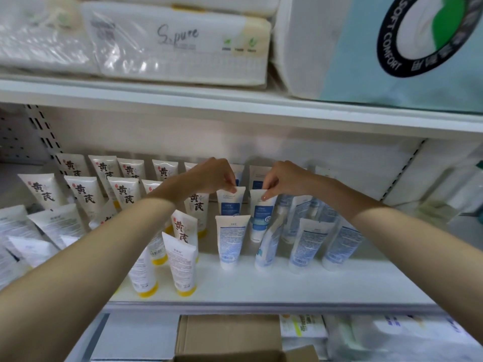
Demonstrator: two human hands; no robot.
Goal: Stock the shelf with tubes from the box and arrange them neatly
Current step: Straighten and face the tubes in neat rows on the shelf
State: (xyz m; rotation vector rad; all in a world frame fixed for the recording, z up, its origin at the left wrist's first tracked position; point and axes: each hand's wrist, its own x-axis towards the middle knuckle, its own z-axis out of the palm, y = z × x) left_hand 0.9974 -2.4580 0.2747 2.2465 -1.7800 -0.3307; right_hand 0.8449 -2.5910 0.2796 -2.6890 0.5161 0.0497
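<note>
Both my hands reach into the middle shelf [300, 280]. My left hand [211, 176] pinches the top edge of a white tube with a blue label [230, 203]. My right hand [285, 178] pinches the top of the neighbouring blue-label tube [261, 215], which tilts slightly. Several more blue-and-white tubes [231, 241] stand cap-down in front and to the right. White tubes with black characters and yellow caps [183, 262] fill the left half of the shelf in rows. An open cardboard box [227, 335] sits below the shelf.
Packs of tissue paper [177, 45] lie on the upper shelf, with a large teal-and-white pack [392, 48] at the right. White packages [405, 335] sit on the lower level beside the box. Bare shelf surface shows along the front edge.
</note>
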